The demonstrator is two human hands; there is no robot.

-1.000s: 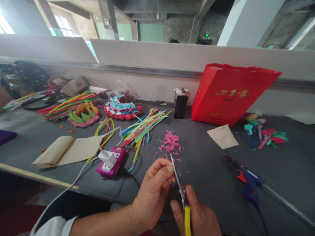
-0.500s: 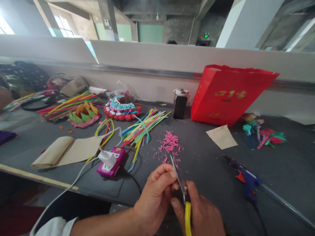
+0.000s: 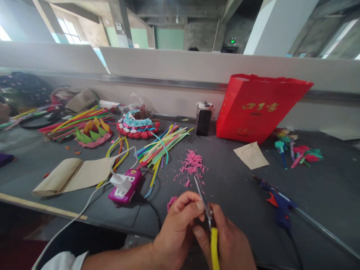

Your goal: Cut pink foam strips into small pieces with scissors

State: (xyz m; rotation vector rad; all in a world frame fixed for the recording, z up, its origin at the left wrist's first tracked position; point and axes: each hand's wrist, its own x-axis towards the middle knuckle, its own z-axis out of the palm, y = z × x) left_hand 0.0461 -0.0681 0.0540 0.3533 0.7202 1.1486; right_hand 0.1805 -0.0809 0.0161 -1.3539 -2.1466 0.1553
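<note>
My right hand [image 3: 229, 243] is closed round yellow-handled scissors [image 3: 209, 225], whose blades point up and away over the dark table [image 3: 236, 187]. My left hand [image 3: 177, 228] pinches a small pink piece [image 3: 170, 202] right beside the blades; only a bit of it shows past my fingers. A heap of pink snippings [image 3: 192, 165] lies just beyond the scissor tips.
Coloured strips [image 3: 160, 148] fan out left of the snippings, by a magenta power strip [image 3: 125, 185] with a white plug and cable. Folded tan paper [image 3: 73, 174], a decorated round piece [image 3: 137, 125], a dark bottle [image 3: 203, 118], a red bag [image 3: 258, 107], a blue glue gun [image 3: 277, 202] and small flowers [image 3: 298, 153] lie around.
Both hands have slid slightly down and toward me with the scissors. The pink piece now shows at my left fingers. The view shifted a little.
</note>
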